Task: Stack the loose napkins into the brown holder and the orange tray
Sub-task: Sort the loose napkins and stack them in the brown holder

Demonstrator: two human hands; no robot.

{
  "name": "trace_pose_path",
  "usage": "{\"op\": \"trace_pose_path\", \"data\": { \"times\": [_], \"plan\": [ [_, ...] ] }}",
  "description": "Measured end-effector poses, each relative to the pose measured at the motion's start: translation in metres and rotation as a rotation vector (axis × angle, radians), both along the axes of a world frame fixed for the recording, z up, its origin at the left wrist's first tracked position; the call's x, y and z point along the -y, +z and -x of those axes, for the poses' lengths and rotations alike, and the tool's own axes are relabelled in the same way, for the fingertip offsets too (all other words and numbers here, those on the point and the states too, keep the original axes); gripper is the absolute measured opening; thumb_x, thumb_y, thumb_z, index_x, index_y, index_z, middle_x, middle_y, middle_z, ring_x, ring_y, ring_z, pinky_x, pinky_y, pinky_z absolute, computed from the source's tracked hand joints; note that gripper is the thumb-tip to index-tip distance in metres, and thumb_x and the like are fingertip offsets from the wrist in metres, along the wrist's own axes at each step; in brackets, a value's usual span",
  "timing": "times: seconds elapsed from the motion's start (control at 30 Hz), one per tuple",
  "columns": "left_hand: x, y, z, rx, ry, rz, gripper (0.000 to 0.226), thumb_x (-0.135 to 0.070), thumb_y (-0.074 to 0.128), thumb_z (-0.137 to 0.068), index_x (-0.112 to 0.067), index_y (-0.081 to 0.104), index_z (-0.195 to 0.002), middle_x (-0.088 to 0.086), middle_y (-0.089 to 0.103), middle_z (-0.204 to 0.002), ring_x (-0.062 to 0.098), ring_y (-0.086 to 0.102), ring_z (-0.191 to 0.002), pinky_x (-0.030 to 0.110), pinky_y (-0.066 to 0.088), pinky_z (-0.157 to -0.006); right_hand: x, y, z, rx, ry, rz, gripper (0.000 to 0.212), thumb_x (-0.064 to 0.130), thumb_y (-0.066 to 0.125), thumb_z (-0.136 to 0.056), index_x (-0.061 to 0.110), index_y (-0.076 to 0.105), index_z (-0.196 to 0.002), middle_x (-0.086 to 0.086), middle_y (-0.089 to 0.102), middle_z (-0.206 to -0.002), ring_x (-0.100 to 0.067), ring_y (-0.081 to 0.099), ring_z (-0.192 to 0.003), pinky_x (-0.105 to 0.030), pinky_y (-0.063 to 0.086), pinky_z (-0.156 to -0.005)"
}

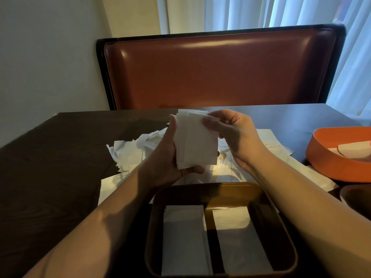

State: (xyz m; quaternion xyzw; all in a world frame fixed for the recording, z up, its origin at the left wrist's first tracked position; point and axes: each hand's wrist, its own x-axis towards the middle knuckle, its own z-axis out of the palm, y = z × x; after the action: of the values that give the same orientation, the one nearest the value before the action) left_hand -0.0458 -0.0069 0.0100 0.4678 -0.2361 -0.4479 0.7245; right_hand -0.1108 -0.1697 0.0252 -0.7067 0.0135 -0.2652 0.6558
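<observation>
I see my left hand [166,157] gripping a small stack of white napkins [195,141] above the dark surface [50,157], while my right hand [230,131] pinches its top edge. Loose napkins [130,153] lie beyond. The brown holder [220,229] holds two piles; the orange tray [329,157] sits right.

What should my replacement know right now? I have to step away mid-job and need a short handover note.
Left hand: grips a small napkin stack from below.
Right hand: pinches the stack's top edge, squaring it.
Brown holder: nearest, two napkin piles side by side inside.
Orange tray: at right, a few napkins in it.
Loose napkins: heaped on the table behind the hands.
Done: both containers started.
Left: place the held stack, then clear the heap.
</observation>
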Motion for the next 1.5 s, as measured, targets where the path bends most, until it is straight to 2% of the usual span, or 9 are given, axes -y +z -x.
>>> {"op": "trace_pose_path", "data": {
  "times": [0.23,0.47,0.6,0.77,0.9,1.03,1.17,1.4,1.5],
  "plan": [
    [-0.002,-0.001,-0.002,0.008,-0.056,-0.022,0.1,-0.074,0.067,-0.064,-0.012,0.045,-0.139,0.019,0.062,-0.119,0.032,0.065,-0.104,0.036,0.055,-0.064,0.0,0.007,-0.001,0.022,-0.034,0.095,0.013,0.015,0.072,-0.086,0.007,0.071,-0.095,0.009,0.068,-0.077,0.005,0.062,-0.069,-0.011,0.049,-0.063],
    [-0.002,0.003,0.004,0.032,0.18,0.1,0.038,-0.035,0.05,-0.089,-0.018,0.052,-0.123,0.013,0.071,-0.112,0.029,0.07,-0.103,0.042,0.062,-0.07,-0.005,0.007,-0.009,-0.062,0.016,0.058,0.065,0.044,0.066,-0.08,0.016,0.045,-0.134,-0.006,0.061,-0.114,-0.017,0.064,-0.103,-0.029,0.059,-0.078],
    [0.0,0.01,0.006,0.203,0.463,0.119,0.033,-0.041,0.051,-0.084,-0.025,0.053,-0.112,0.002,0.068,-0.104,0.015,0.069,-0.096,0.035,0.06,-0.078,-0.006,0.003,-0.009,-0.073,0.039,0.1,0.066,0.058,0.054,-0.079,0.01,0.061,-0.123,-0.003,0.071,-0.108,-0.019,0.07,-0.099,-0.042,0.058,-0.09],
    [0.004,0.01,0.01,0.348,0.57,0.058,0.014,-0.033,0.04,-0.103,-0.029,0.053,-0.1,-0.009,0.07,-0.083,0.007,0.069,-0.081,0.025,0.059,-0.069,-0.007,0.001,-0.006,-0.167,0.288,0.124,0.026,0.037,0.069,-0.078,0.018,0.069,-0.096,0.003,0.075,-0.091,-0.017,0.072,-0.094,-0.031,0.061,-0.082],
    [0.003,0.009,0.007,0.414,0.624,0.138,0.011,-0.033,0.057,-0.096,-0.026,0.06,-0.104,-0.009,0.073,-0.089,0.01,0.07,-0.09,0.033,0.059,-0.078,-0.008,0.0,-0.004,-0.055,0.124,0.353,0.007,0.028,0.075,-0.083,0.025,0.069,-0.087,-0.002,0.073,-0.086,-0.017,0.071,-0.082,-0.03,0.06,-0.075],
    [-0.008,0.002,-0.011,0.627,0.815,0.117,0.022,-0.022,0.072,-0.081,-0.036,0.07,-0.098,-0.009,0.072,-0.096,0.017,0.068,-0.1,0.048,0.055,-0.09,0.001,-0.002,-0.008,0.101,-0.025,0.491,0.019,0.019,0.075,-0.086,0.034,0.064,-0.083,0.015,0.068,-0.083,0.005,0.062,-0.074,-0.013,0.051,-0.069],
    [-0.009,-0.011,-0.023,0.864,0.98,-0.126,0.029,-0.004,0.064,-0.085,-0.024,0.068,-0.105,-0.015,0.068,-0.093,-0.001,0.064,-0.09,0.023,0.053,-0.078,0.005,-0.02,-0.021,0.019,-0.092,0.566,0.022,0.029,0.077,-0.084,0.038,0.06,-0.095,0.026,0.061,-0.094,0.014,0.056,-0.088,-0.01,0.045,-0.074],
    [-0.003,-0.01,-0.018,0.726,0.85,-0.184,0.034,0.0,0.05,-0.093,-0.023,0.048,-0.119,-0.002,0.063,-0.107,0.018,0.06,-0.109,0.024,0.05,-0.085,-0.001,-0.03,-0.026,0.006,-0.02,0.535,0.025,0.02,0.081,-0.079,0.027,0.066,-0.099,0.029,0.059,-0.091,0.02,0.056,-0.085,-0.006,0.047,-0.073],
    [-0.004,-0.006,-0.01,0.767,0.831,-0.126,0.029,-0.009,0.056,-0.091,-0.02,0.049,-0.117,-0.008,0.058,-0.104,0.003,0.061,-0.098,0.02,0.051,-0.076,-0.001,-0.025,-0.024,0.051,-0.029,0.429,0.022,0.015,0.078,-0.083,0.031,0.068,-0.092,0.027,0.063,-0.088,0.021,0.059,-0.08,-0.004,0.046,-0.072]
  ]
}}
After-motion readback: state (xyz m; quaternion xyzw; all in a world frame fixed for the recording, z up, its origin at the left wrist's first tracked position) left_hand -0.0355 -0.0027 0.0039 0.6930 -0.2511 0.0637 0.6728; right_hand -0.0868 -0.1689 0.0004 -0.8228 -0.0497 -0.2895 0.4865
